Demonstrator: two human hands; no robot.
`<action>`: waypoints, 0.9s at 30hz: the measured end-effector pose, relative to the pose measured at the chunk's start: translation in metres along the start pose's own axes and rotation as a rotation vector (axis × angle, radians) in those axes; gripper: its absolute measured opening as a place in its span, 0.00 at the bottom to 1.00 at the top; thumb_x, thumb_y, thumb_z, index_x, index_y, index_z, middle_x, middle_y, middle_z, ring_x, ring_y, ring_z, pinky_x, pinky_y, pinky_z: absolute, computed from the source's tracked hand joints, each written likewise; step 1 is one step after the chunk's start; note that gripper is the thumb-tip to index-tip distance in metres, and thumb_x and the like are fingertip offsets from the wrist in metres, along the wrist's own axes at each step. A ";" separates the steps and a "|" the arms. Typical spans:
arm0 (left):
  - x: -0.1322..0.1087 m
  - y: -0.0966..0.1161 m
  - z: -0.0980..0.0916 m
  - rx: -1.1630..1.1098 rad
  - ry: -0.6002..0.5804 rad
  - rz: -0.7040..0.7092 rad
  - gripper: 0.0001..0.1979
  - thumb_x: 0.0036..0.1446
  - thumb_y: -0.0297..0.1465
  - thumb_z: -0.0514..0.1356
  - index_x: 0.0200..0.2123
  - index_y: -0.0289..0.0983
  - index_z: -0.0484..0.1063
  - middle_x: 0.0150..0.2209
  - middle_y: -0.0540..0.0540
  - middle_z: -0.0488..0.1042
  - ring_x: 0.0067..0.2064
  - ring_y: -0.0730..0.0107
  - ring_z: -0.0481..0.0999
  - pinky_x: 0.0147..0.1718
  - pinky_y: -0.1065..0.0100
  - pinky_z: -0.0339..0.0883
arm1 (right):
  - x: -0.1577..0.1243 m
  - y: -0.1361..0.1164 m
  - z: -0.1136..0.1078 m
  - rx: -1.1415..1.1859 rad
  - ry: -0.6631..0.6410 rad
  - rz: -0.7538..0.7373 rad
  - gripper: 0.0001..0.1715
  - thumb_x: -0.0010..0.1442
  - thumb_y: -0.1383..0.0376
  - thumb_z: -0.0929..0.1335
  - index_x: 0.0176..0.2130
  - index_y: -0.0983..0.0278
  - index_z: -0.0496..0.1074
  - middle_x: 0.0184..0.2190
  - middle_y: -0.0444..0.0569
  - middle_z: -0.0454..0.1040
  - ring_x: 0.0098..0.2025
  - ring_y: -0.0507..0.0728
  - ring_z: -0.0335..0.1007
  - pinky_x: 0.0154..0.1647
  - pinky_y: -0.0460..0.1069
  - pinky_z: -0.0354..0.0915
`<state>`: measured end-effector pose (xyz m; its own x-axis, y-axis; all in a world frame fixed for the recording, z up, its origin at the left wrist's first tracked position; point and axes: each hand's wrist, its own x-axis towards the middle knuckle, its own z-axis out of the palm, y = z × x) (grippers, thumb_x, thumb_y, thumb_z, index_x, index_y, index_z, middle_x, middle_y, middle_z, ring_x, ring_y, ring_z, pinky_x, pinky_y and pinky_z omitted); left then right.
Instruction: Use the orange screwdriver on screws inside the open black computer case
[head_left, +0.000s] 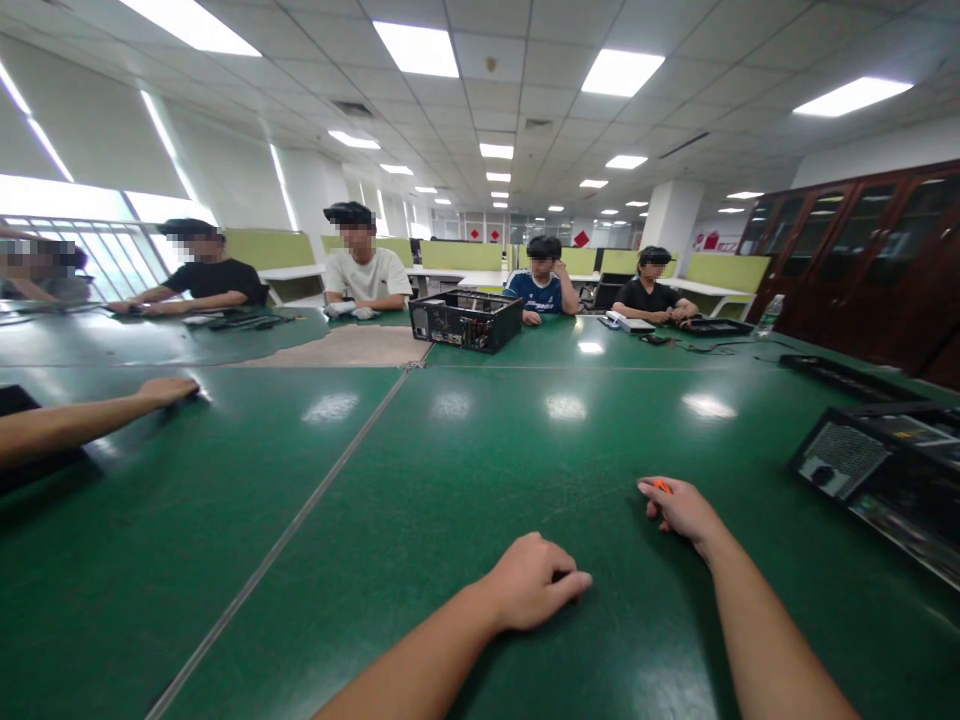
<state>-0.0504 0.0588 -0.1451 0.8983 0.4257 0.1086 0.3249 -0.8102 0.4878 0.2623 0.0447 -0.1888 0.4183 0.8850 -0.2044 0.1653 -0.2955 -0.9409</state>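
My left hand (536, 582) rests on the green table (480, 450) with its fingers curled in and the thumb pointing right; nothing shows in it. Further right and slightly farther away, my right hand (681, 515) pinches a small orange object (662, 486) between thumb and fingers, just above the table. What exactly the orange object is cannot be made out. The two hands are apart.
An open computer case (847, 465) stands at the right, with a dark panel (844, 378) behind it. Another case (466, 320) sits across the table. Several people sit beyond. At left, another person's arm (82, 425) reaches over a dark object.
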 end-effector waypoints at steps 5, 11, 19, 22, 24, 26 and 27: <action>0.001 0.000 0.000 -0.014 -0.002 0.006 0.20 0.69 0.40 0.54 0.29 0.38 0.79 0.27 0.49 0.78 0.31 0.71 0.77 0.36 0.71 0.61 | -0.002 -0.002 0.001 -0.022 -0.008 -0.001 0.21 0.65 0.61 0.67 0.53 0.70 0.71 0.20 0.43 0.70 0.21 0.49 0.63 0.17 0.41 0.60; 0.001 0.001 -0.002 -0.005 -0.011 -0.005 0.20 0.68 0.40 0.54 0.29 0.38 0.78 0.27 0.48 0.78 0.31 0.70 0.77 0.38 0.70 0.62 | -0.003 -0.003 0.001 -0.036 -0.009 -0.009 0.20 0.65 0.61 0.67 0.53 0.70 0.71 0.20 0.43 0.70 0.20 0.49 0.63 0.17 0.41 0.60; 0.001 0.000 -0.001 -0.046 -0.014 -0.011 0.20 0.68 0.41 0.54 0.29 0.38 0.78 0.28 0.49 0.78 0.32 0.70 0.77 0.42 0.69 0.62 | -0.006 -0.008 0.003 -0.050 0.001 -0.014 0.19 0.63 0.61 0.68 0.51 0.69 0.73 0.19 0.43 0.69 0.21 0.50 0.64 0.17 0.41 0.60; 0.001 0.000 -0.001 -0.037 -0.012 -0.015 0.20 0.68 0.41 0.54 0.29 0.38 0.78 0.27 0.49 0.78 0.31 0.70 0.76 0.41 0.68 0.62 | -0.007 -0.009 0.003 -0.060 0.004 -0.019 0.19 0.63 0.61 0.68 0.51 0.69 0.73 0.20 0.43 0.70 0.21 0.50 0.65 0.18 0.41 0.60; 0.001 0.000 -0.001 -0.035 -0.013 -0.016 0.20 0.68 0.41 0.54 0.29 0.38 0.78 0.27 0.49 0.78 0.31 0.70 0.76 0.40 0.69 0.62 | -0.007 -0.009 0.003 -0.068 0.004 -0.021 0.19 0.63 0.61 0.68 0.51 0.68 0.74 0.20 0.43 0.70 0.22 0.50 0.65 0.18 0.41 0.60; 0.001 0.001 -0.001 -0.038 -0.010 -0.018 0.20 0.68 0.41 0.54 0.29 0.38 0.78 0.27 0.49 0.78 0.31 0.71 0.76 0.40 0.69 0.62 | -0.007 -0.009 0.003 -0.077 0.002 -0.022 0.19 0.62 0.60 0.69 0.50 0.68 0.74 0.20 0.43 0.70 0.22 0.50 0.65 0.18 0.41 0.61; 0.001 0.001 -0.001 -0.038 -0.009 -0.019 0.20 0.68 0.41 0.54 0.29 0.38 0.78 0.27 0.49 0.78 0.31 0.71 0.76 0.41 0.69 0.62 | -0.007 -0.009 0.003 -0.082 0.000 -0.022 0.19 0.62 0.60 0.69 0.50 0.68 0.74 0.20 0.43 0.70 0.22 0.50 0.65 0.18 0.41 0.61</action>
<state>-0.0497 0.0589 -0.1437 0.8946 0.4373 0.0915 0.3309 -0.7861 0.5221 0.2550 0.0427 -0.1795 0.4141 0.8915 -0.1837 0.2473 -0.3044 -0.9199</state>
